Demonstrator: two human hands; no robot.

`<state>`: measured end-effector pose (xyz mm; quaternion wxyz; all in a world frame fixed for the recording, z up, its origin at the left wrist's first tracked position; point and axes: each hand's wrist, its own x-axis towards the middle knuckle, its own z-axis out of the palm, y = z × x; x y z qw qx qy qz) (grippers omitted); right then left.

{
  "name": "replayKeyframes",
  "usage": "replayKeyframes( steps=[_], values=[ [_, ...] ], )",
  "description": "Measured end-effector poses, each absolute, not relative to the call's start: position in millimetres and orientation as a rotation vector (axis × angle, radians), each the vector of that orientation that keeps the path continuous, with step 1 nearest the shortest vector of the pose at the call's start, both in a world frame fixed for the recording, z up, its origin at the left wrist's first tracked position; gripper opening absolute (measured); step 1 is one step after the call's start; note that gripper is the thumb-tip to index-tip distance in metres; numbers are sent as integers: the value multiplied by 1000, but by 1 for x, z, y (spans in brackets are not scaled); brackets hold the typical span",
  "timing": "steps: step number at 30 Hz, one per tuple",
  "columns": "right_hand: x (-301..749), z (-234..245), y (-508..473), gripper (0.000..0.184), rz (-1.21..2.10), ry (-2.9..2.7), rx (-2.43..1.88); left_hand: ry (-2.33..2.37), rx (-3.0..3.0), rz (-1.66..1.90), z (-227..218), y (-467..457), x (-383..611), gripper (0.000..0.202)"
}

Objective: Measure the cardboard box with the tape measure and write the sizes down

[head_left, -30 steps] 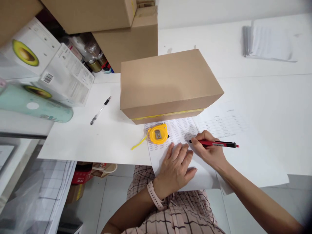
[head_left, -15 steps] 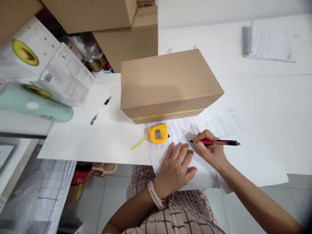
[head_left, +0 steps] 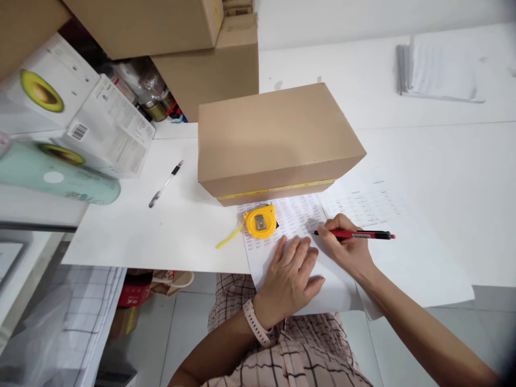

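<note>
My right hand [head_left: 346, 250] is closed round a red pen [head_left: 358, 235], its tip touching a printed sheet of small figures [head_left: 298, 215]. My left hand [head_left: 290, 279] lies flat, fingers spread, pressing the same sheet down near the table's front edge. A yellow tape measure [head_left: 261, 221] rests on the sheet just left of my hands, with its yellow tape running along the front face of a closed cardboard box [head_left: 274, 137] behind it.
A black-and-silver pen [head_left: 165, 184] lies on the white table [head_left: 443, 161] to the left. White avocado-print boxes [head_left: 80, 113] and a mint-green item [head_left: 56, 174] sit far left. Larger cartons [head_left: 205, 59] stand behind. A paper stack [head_left: 439, 72] lies far right.
The red pen's tip shifted slightly on the sheet; my left hand has stayed flat in place. The view moved a little.
</note>
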<state>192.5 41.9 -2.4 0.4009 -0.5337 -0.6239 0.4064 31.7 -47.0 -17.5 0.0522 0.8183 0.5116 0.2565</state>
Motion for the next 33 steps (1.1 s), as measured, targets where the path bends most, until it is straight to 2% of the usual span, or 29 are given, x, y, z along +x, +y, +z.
replayKeyframes(
  steps=[25,29,33],
  values=[
    [195,-6,42,28,976,-1594,-1330,1557,2500,767,-20,-48,31,50],
    [195,-9,41,30,860,-1528,-1361,1552,2488,773,-19,-47,32,49],
    [196,-9,47,17,680,-1377,-1430,1554,2484,805,-20,-46,31,47]
  ],
)
